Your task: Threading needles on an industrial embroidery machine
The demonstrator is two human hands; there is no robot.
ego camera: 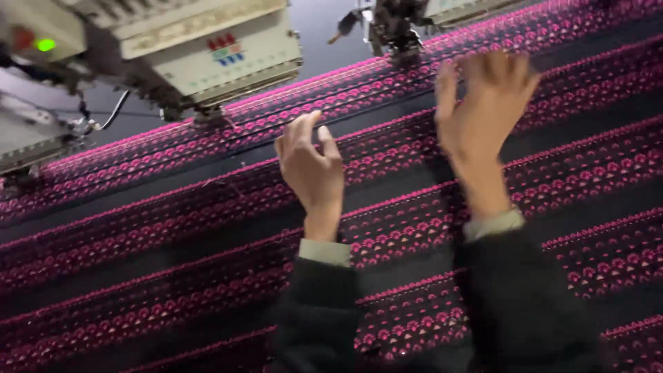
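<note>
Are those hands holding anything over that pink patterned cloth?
Nothing is held. The left hand rests curled on the embroidered fabric; the right hand hovers open above it.

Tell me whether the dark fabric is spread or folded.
Spread: the fabric lies flat under both machine heads, its pink bands running unbroken.

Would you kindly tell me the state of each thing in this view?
Left hand: fingers curled, empty, over the fabric.
Right hand: open, fingers spread, empty, raised near the fabric.
Dark fabric: spread flat, stitched with pink bands.
Embroidery machine head: over the fabric's far edge.
Green light: lit.
</note>
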